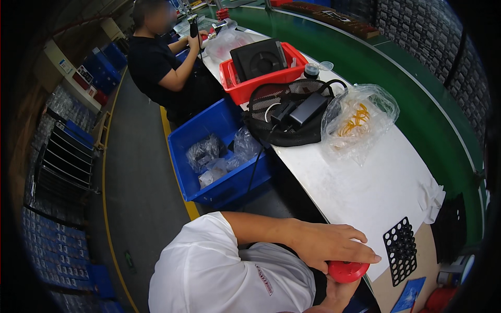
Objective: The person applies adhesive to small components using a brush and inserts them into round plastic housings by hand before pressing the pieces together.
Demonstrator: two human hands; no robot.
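While flat over one red disc (347, 271), left hand (329, 242); right hand (334, 297) beneath, grip unclear.

The disc (347, 271) is red. The bin (222, 156) is blue, the crate (245, 86) red. The black plate (401, 250) has round holes. The sleeve (203, 261) is white.

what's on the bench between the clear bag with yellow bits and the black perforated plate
Nothing: in the head view the white bench top is bare between the clear bag and the black perforated plate.
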